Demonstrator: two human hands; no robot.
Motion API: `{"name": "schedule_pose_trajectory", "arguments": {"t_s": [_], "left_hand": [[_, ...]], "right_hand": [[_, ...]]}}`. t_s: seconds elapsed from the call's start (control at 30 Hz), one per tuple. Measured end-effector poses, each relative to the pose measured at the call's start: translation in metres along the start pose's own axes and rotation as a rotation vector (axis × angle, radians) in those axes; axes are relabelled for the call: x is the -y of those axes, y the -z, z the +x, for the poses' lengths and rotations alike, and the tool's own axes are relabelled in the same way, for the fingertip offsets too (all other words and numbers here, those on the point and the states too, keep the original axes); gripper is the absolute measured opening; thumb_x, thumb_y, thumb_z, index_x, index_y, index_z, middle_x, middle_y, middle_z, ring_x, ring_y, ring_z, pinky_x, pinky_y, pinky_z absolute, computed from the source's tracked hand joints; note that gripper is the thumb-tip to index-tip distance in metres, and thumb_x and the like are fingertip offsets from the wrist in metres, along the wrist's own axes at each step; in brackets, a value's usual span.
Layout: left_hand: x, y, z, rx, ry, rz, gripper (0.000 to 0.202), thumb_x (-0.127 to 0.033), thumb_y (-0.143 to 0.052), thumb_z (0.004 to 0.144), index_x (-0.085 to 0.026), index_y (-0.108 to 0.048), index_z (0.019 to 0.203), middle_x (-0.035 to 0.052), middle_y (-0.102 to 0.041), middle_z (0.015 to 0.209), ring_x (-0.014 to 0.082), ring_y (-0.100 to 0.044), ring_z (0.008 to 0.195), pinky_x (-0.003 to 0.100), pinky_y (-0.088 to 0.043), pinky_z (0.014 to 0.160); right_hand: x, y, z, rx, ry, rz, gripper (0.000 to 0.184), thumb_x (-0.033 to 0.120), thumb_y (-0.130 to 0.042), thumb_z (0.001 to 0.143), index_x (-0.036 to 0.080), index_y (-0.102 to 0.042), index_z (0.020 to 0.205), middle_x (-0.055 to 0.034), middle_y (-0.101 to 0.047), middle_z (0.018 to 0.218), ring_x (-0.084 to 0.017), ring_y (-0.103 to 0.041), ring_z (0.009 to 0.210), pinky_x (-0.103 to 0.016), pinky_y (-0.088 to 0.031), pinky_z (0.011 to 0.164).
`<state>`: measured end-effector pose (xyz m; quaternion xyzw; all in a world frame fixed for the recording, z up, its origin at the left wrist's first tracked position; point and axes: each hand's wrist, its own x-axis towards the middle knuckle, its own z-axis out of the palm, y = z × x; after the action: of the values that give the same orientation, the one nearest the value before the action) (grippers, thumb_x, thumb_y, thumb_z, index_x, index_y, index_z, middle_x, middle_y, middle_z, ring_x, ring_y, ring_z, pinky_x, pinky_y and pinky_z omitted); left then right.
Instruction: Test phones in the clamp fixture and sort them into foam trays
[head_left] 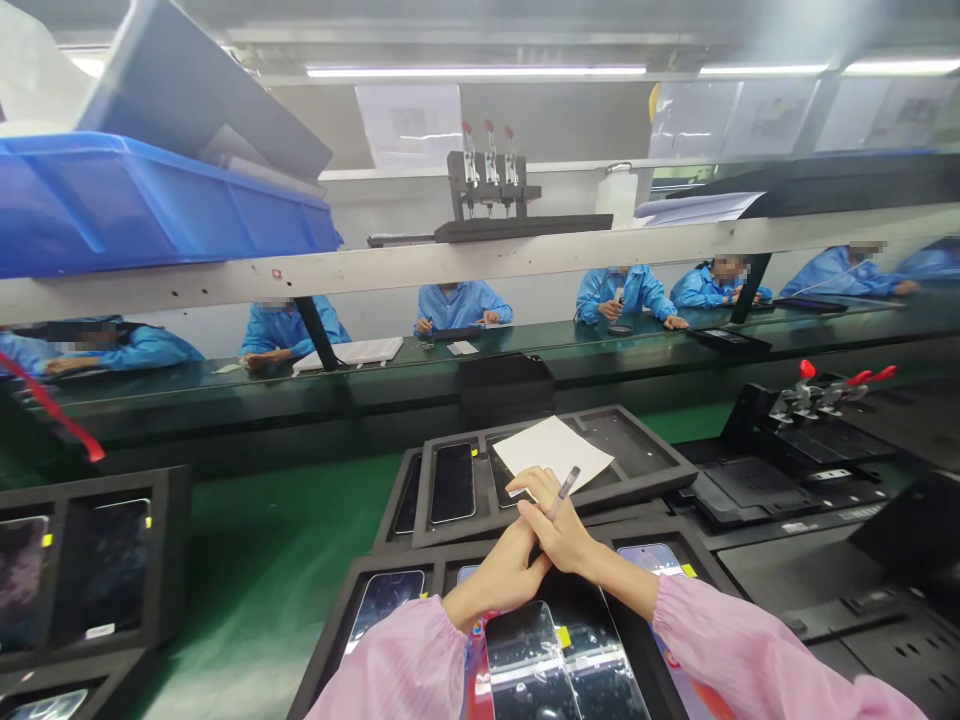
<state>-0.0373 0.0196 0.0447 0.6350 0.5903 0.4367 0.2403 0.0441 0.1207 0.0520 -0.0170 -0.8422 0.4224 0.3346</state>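
My right hand (559, 525) is closed around a pen (568, 484), which slants up between the fingers. Pressed against its underside is my left hand (510, 568); its thumb shows, but most of its fingers are hidden behind the right hand. Both hands hover over a black foam tray (341, 610) holding several smartphones. Two dark-screened phones lie nearest below, a front phone (529, 665) overlapping another phone (604, 650) beside it. A white sheet of paper (555, 452) lies just beyond my fingers, on a second black tray (645, 440) with a phone (453, 482) in it.
Left on the green bench (277, 530) sit more trays with phones (120, 565). At right stands a black fixture with red-tipped clamps (810, 400). A shelf beam (465, 260) crosses ahead, bearing a blue bin (165, 205). Several people in blue work at the far bench (375, 385).
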Motion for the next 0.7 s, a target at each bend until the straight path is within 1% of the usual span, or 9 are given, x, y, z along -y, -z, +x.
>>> {"name": "schedule_pose_trajectory", "arguments": {"t_s": [0.1,0.17,0.23,0.33,0.4,0.47,0.53,0.6,0.7], "left_hand": [[-0.009,-0.001,-0.001,0.017,0.047,-0.026,0.034,-0.009,-0.048,0.074,-0.015,-0.049,0.108,0.008,-0.055,0.102,0.0218,-0.053,0.097,0.039,-0.044,0.087],[-0.019,0.002,-0.001,0.047,0.077,-0.097,0.04,-0.009,-0.049,0.075,-0.017,-0.045,0.114,0.0073,-0.054,0.106,0.0203,-0.054,0.095,0.035,-0.048,0.08],[-0.03,0.004,-0.002,0.081,0.117,-0.232,0.045,-0.012,-0.05,0.077,-0.021,-0.04,0.12,0.0073,-0.051,0.114,0.0203,-0.053,0.103,0.032,-0.048,0.08],[-0.045,0.009,-0.005,0.097,0.172,-0.366,0.036,-0.023,-0.052,0.082,-0.021,-0.043,0.116,0.0079,-0.05,0.116,0.0205,-0.055,0.103,0.033,-0.047,0.081],[-0.053,0.011,-0.008,0.119,0.164,-0.335,0.036,-0.03,-0.054,0.083,-0.022,-0.044,0.117,0.0078,-0.051,0.117,0.0186,-0.058,0.096,0.033,-0.047,0.081],[-0.06,0.012,-0.012,0.164,0.14,-0.259,0.044,-0.032,-0.058,0.081,-0.024,-0.041,0.121,0.0064,-0.054,0.117,0.0168,-0.059,0.093,0.033,-0.046,0.082],[-0.063,0.013,-0.014,0.216,0.118,-0.135,0.047,-0.033,-0.061,0.078,-0.026,-0.042,0.121,0.0031,-0.06,0.11,0.0155,-0.059,0.091,0.031,-0.046,0.083],[-0.059,0.013,-0.015,0.209,0.105,0.051,0.036,-0.035,-0.059,0.079,-0.027,-0.05,0.113,-0.0012,-0.065,0.1,0.0142,-0.06,0.088,0.028,-0.046,0.081],[-0.04,0.016,-0.01,0.107,0.115,0.291,0.021,-0.037,-0.052,0.082,-0.027,-0.06,0.098,-0.0028,-0.066,0.095,0.0144,-0.06,0.086,0.026,-0.045,0.08]], "right_hand": [[0.005,0.009,0.003,0.004,-0.053,0.047,0.021,0.03,-0.039,0.088,0.023,-0.054,0.102,-0.004,-0.05,0.102,-0.021,-0.044,0.097,-0.04,-0.035,0.088],[0.011,0.016,0.004,-0.002,-0.113,0.098,0.023,0.034,-0.039,0.089,0.025,-0.052,0.106,-0.0038,-0.049,0.104,-0.021,-0.044,0.1,-0.035,-0.04,0.081],[0.018,0.021,0.004,-0.012,-0.164,0.152,0.026,0.038,-0.037,0.091,0.025,-0.051,0.108,-0.0036,-0.049,0.106,-0.02,-0.044,0.103,-0.031,-0.042,0.075],[0.032,0.027,0.002,-0.027,-0.203,0.218,0.027,0.04,-0.035,0.092,0.025,-0.052,0.106,-0.0023,-0.051,0.108,-0.019,-0.044,0.105,-0.028,-0.042,0.075],[0.044,0.035,-0.002,-0.048,-0.222,0.243,0.028,0.042,-0.034,0.092,0.025,-0.053,0.104,-0.0017,-0.051,0.108,-0.018,-0.046,0.102,-0.026,-0.042,0.073],[0.059,0.05,-0.011,-0.083,-0.237,0.248,0.032,0.045,-0.032,0.092,0.023,-0.054,0.098,-0.0014,-0.054,0.099,-0.015,-0.049,0.089,-0.025,-0.041,0.07],[0.076,0.074,-0.03,-0.104,-0.249,0.243,0.04,0.047,-0.027,0.093,0.02,-0.056,0.084,-0.0007,-0.054,0.081,-0.012,-0.048,0.071,-0.024,-0.04,0.064],[0.093,0.101,-0.065,-0.016,-0.305,0.229,0.048,0.048,-0.025,0.093,0.018,-0.056,0.072,-0.0004,-0.053,0.068,-0.011,-0.045,0.059,-0.023,-0.039,0.057],[0.114,0.127,-0.144,0.376,-0.537,0.096,0.042,0.047,-0.035,0.091,0.02,-0.062,0.073,-0.0029,-0.058,0.074,-0.012,-0.053,0.065,-0.022,-0.043,0.055]]}}
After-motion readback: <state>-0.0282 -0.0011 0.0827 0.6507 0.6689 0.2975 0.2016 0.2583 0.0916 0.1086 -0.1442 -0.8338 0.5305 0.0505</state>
